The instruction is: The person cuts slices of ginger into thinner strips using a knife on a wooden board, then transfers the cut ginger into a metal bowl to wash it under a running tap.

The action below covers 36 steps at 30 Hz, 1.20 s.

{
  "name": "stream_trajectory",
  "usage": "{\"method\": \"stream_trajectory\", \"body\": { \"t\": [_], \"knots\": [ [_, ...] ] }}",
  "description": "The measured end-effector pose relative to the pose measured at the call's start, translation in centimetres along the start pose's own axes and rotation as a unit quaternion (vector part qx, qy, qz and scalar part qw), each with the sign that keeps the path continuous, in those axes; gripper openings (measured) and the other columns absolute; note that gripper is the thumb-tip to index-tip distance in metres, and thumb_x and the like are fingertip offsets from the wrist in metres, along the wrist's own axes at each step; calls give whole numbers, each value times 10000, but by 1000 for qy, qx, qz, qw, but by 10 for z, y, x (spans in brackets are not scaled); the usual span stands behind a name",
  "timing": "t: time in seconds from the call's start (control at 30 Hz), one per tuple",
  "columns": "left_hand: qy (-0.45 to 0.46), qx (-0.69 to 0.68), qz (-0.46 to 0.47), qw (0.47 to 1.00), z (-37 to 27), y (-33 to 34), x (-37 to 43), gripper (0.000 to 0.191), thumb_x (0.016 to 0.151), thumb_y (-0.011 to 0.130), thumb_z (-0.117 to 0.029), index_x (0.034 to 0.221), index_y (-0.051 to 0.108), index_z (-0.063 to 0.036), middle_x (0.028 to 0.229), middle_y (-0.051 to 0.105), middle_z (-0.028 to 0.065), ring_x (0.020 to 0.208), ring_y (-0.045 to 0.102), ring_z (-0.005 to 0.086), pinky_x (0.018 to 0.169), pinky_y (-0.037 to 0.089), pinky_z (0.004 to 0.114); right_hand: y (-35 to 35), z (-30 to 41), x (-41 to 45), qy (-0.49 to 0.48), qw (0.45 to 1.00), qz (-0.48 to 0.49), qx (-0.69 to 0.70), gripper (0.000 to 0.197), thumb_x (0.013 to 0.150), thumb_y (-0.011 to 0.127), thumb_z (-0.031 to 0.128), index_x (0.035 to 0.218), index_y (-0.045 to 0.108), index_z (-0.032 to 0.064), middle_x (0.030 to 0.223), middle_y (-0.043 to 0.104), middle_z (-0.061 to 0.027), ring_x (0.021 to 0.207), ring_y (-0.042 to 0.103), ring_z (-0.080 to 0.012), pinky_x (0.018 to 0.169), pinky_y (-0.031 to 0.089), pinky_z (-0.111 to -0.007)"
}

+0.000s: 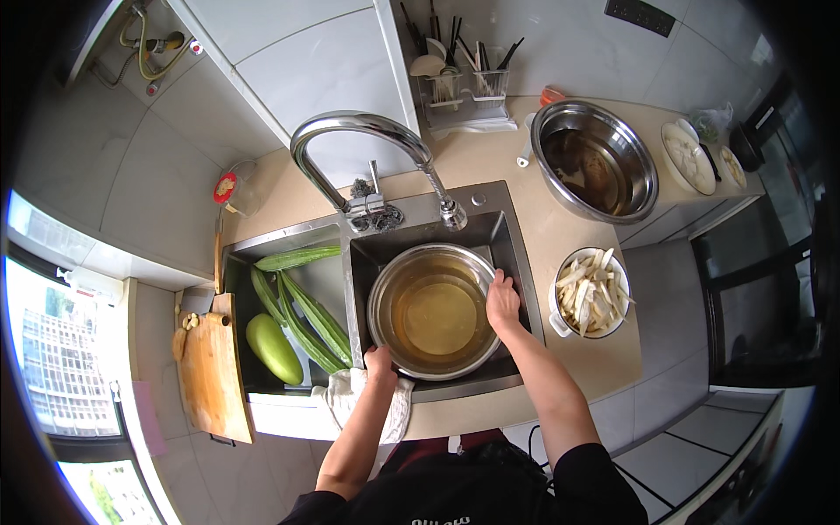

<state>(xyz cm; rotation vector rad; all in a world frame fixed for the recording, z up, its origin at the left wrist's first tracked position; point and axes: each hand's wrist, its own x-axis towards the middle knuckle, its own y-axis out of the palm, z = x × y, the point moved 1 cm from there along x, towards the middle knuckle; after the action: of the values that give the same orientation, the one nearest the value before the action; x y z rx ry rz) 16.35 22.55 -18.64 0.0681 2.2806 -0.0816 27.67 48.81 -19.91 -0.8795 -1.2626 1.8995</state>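
Note:
A large stainless steel basin (438,316) holding cloudy yellowish water sits in the right sink bowl (505,230). My right hand (503,300) grips its rim at the right, and my left hand (380,365) grips the rim at the lower left. A white cloth (394,410) hangs over the sink's front edge beneath my left forearm. Above the basin arches a chrome faucet (367,125), its spout near the basin's far rim. In the left sink bowl lie several long ridged green gourds (315,321) and a smooth light green gourd (273,348).
Right on the counter stand a white pot of cut pale vegetable pieces (590,295), a steel basin with dark liquid (594,161) and a plate of white food (688,159). A wooden cutting board (213,374) lies at left. Behind are a utensil rack (466,98) and a red-lidded jar (243,197).

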Motion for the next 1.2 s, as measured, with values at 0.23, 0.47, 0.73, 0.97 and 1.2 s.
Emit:
{"method": "stream_trajectory", "body": {
  "t": [0.23, 0.47, 0.73, 0.97, 1.2],
  "knots": [
    [52, -11, 150, 987, -62, -9, -43, 263, 834, 472, 11, 1089, 534, -1, 892, 611, 76, 740, 614, 186, 646, 516, 297, 11, -15, 12, -5, 990, 84, 110, 405, 854, 534, 137, 1232, 420, 44, 928, 614, -223, 860, 604, -380, 753, 488, -472],
    [159, 45, 253, 953, -151, 38, -114, 206, 876, 520, -57, 1065, 562, 16, 910, 609, 35, 825, 607, 130, 792, 513, 278, 11, -14, 7, -29, 970, 131, 204, 330, 816, 594, 193, 1124, 573, 79, 1047, 620, -185, 987, 579, -368, 857, 462, -432],
    [193, 77, 328, 922, -185, 72, -134, 360, 898, 486, -57, 1229, 455, 82, 1082, 594, 123, 967, 602, 201, 892, 493, 324, 48, 2, -11, -136, 923, 251, 259, 339, 802, 578, 227, 1073, 594, 24, 1005, 620, -228, 968, 589, -370, 831, 464, -414],
    [183, 40, 368, 911, -193, 104, -159, 441, 904, 496, -62, 1293, 359, 95, 1128, 555, 166, 1029, 580, 254, 922, 478, 328, 57, 20, -38, -63, 670, 476, 566, 311, 829, 566, 253, 1047, 620, 39, 874, 665, -139, 782, 643, -264, 687, 507, -361],
    [171, -2, 390, 905, -191, 119, -170, 439, 897, 510, -43, 1266, 344, 127, 1104, 546, 198, 1048, 567, 281, 959, 461, 369, 55, 17, -36, 41, 665, 537, 518, 290, 834, 559, 240, 1046, 629, 55, 841, 664, -117, 718, 638, -231, 627, 510, -343]
  ]
}}
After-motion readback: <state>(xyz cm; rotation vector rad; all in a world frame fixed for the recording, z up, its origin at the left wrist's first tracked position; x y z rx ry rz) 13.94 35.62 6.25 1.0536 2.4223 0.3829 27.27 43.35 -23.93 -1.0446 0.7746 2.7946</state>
